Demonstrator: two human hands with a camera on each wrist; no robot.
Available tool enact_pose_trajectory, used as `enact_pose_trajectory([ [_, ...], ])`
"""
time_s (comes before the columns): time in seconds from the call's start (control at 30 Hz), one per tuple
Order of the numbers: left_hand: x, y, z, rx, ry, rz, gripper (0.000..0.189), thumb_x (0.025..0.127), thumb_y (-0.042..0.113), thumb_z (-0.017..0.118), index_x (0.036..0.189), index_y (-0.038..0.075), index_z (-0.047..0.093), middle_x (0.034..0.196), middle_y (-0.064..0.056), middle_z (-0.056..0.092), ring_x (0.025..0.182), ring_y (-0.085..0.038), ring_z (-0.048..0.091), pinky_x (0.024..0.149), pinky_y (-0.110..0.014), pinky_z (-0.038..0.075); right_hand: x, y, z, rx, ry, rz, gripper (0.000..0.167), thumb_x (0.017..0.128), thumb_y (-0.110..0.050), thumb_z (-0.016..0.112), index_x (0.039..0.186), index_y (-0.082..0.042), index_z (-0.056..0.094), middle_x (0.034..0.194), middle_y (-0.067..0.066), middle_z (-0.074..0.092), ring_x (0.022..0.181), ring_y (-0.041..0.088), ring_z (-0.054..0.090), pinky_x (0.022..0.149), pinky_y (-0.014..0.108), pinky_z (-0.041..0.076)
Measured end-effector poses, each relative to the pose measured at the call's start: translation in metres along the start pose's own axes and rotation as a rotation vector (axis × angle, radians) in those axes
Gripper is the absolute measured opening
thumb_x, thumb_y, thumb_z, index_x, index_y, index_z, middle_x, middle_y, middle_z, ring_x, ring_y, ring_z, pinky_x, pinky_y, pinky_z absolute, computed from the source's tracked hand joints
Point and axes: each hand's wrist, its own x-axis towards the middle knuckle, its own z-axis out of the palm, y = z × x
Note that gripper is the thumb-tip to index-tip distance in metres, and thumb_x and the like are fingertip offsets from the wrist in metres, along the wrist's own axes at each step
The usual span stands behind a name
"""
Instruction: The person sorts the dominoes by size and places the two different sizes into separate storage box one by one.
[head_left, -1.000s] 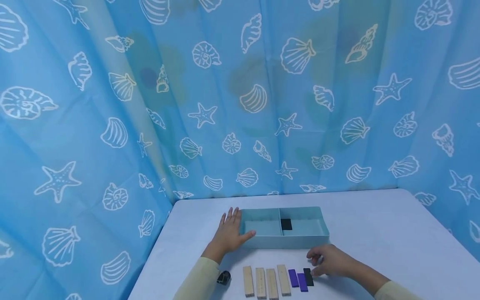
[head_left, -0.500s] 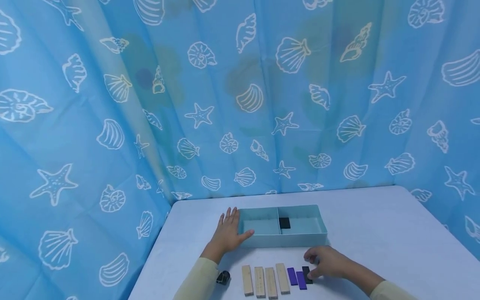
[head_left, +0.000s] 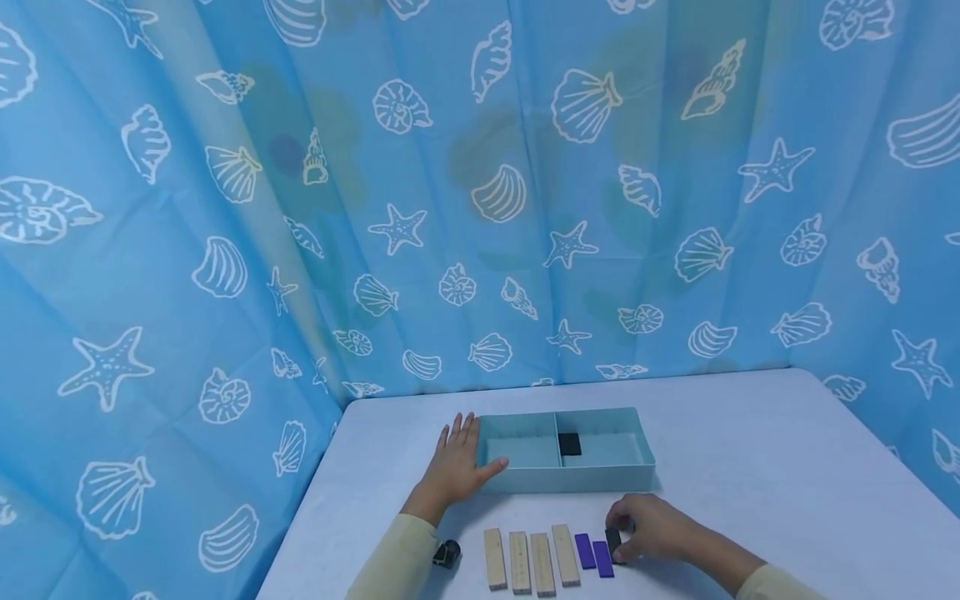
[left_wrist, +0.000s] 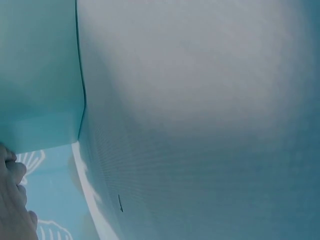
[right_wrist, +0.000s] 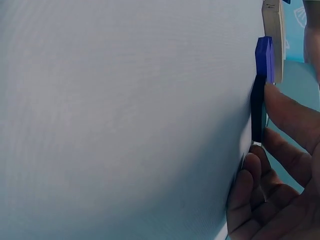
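Note:
My left hand [head_left: 455,468] rests with straight fingers against the left end of a pale teal two-compartment box [head_left: 570,480], thumb over its near wall. Inside the right compartment, a black piece [head_left: 570,444] lies by the divider. In front of the box, my right hand [head_left: 658,530] pinches a flat black block [head_left: 613,546] lengthwise between thumb and index finger. The right wrist view shows this black block [right_wrist: 257,110] low at the table surface, with the other fingers curled below it. Just left of it lie two purple blocks [head_left: 603,559], flat on the table.
Several pale wooden blocks [head_left: 542,565] lie in a row left of the purple ones. A small black object [head_left: 447,554] sits beside my left sleeve. The white table [head_left: 750,467] ends at a blue shell-patterned curtain [head_left: 480,208].
My right hand's index finger has come down to the far end of the black block, so thumb and finger now pinch it. The left hand stays at the box.

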Motion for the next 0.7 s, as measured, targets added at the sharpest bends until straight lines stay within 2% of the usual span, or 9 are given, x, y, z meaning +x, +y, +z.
enact_pose_trajectory([
  [0.2,0.0003,0.0016,0.0018,0.010,-0.015,-0.019,0.097,0.090,0.071,0.043,0.154,0.002,0.021,0.160,-0.012,0.019,0.148,-0.028,0.005,0.116,-0.049,0.004,-0.0024,-0.0003,0.0024,-0.015,0.001,0.008,0.031,0.067,-0.019,0.089,0.092,-0.017,0.070,0.084,-0.005,0.059,0.082,0.015,0.055,0.083,0.046,0.050],
  [0.27,0.0003,0.0021,0.0005,-0.013,-0.018,-0.020,0.097,0.090,0.070,0.045,0.154,0.001,0.022,0.160,-0.013,0.020,0.148,-0.028,0.006,0.116,-0.049,0.004,-0.0028,-0.0011,0.0029,-0.013,0.001,0.010,0.031,0.067,-0.018,0.089,0.091,-0.017,0.069,0.083,-0.004,0.058,0.080,0.015,0.054,0.081,0.044,0.050],
  [0.47,-0.0012,0.0041,-0.0013,-0.026,-0.043,-0.029,0.097,0.090,0.070,0.045,0.153,0.000,0.022,0.160,-0.012,0.018,0.148,-0.028,0.004,0.116,-0.049,0.003,-0.0075,-0.0038,0.0041,0.038,0.002,0.001,0.034,0.066,-0.013,0.089,0.089,-0.015,0.064,0.080,-0.003,0.056,0.076,0.016,0.053,0.074,0.039,0.050],
  [0.7,0.0004,0.0010,0.0002,-0.016,-0.027,-0.024,0.098,0.090,0.072,0.042,0.154,0.002,0.022,0.160,-0.012,0.018,0.148,-0.027,0.004,0.116,-0.049,0.004,-0.0091,-0.0072,0.0025,0.051,0.010,-0.021,0.035,0.067,-0.009,0.088,0.090,-0.015,0.063,0.081,-0.002,0.056,0.074,0.016,0.053,0.070,0.038,0.049],
])
